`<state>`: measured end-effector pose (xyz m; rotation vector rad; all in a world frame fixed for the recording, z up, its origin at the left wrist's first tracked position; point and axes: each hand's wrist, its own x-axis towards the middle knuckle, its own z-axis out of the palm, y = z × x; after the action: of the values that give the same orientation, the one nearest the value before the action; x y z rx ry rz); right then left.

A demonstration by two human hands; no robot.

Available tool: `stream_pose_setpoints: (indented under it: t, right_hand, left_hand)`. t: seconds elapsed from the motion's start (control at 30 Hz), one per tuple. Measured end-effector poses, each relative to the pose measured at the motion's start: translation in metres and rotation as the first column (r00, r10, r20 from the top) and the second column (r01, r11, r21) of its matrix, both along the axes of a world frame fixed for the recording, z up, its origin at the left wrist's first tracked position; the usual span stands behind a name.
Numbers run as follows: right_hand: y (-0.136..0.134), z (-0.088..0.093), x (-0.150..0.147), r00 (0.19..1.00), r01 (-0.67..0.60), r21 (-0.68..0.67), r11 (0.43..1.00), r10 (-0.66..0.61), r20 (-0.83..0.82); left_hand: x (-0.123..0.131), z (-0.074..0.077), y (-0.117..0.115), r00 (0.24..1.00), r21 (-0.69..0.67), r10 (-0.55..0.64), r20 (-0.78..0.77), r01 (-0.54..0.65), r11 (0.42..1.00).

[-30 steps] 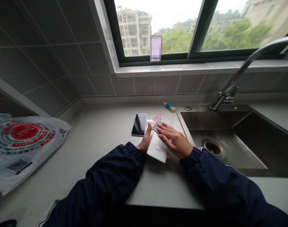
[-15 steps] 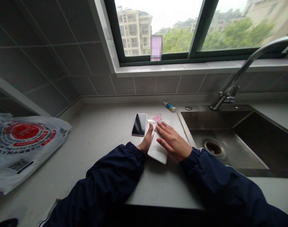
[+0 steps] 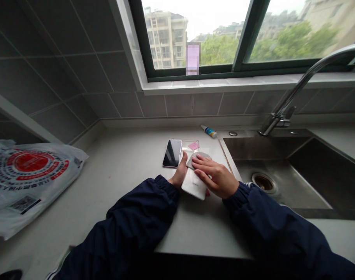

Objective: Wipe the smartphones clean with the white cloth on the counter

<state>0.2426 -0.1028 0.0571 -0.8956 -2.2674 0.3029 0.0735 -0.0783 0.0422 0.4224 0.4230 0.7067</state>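
My left hand (image 3: 180, 171) is wrapped round a white phone (image 3: 195, 184), its pale back facing up and its lower end tilted toward me. A thin grey, rounded piece (image 3: 202, 154) lies over the phone's far end; I cannot tell whether it is cloth or a pad. On top of it rest the flat, stretched fingers of my right hand (image 3: 218, 177), with the thumb side over the phone's back. Just left of my hands, a second phone (image 3: 172, 153) lies screen up on the counter. A small pink piece (image 3: 194, 146) sits beyond my fingers on a clear case-like thing (image 3: 185, 143).
A small white-and-blue tube (image 3: 209, 131) lies near the back of the counter (image 3: 113, 155). To the right are a steel sink (image 3: 271, 165) and a chrome tap (image 3: 285, 95). A printed plastic bag (image 3: 28, 175) occupies the left side, and a window is ahead.
My right hand has slid slightly right and toward me over the phone. More of the grey piece shows at the far end. The left hand keeps its hold.
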Motion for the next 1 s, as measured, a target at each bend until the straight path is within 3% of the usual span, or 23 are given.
stream_pose_setpoints:
  t: [0.23, 0.6, 0.83, 1.0]
  right_hand:
    - [0.001, -0.003, -0.001, 0.994, -0.051, -0.029, 0.998, 0.054, 0.096]
    - [0.006, -0.008, 0.000, 0.950, 0.275, -0.088, 0.957, -0.256, 0.180]
    - [0.007, -0.010, 0.001, 0.945, 0.297, -0.076, 0.952, -0.281, 0.168]
    - [0.009, -0.014, 0.002, 0.940, 0.323, -0.063, 0.944, -0.313, 0.132]
  left_hand:
    - [0.007, 0.005, -0.006, 0.998, 0.018, 0.055, -0.016, -0.055, 0.998]
    - [-0.004, -0.002, -0.005, 0.974, 0.143, -0.158, -0.165, 0.182, 0.973]
    - [-0.003, -0.005, -0.003, 0.979, 0.096, -0.123, -0.163, 0.140, 0.986]
    - [-0.001, 0.001, -0.005, 0.986, 0.041, -0.129, -0.107, 0.134, 0.990]
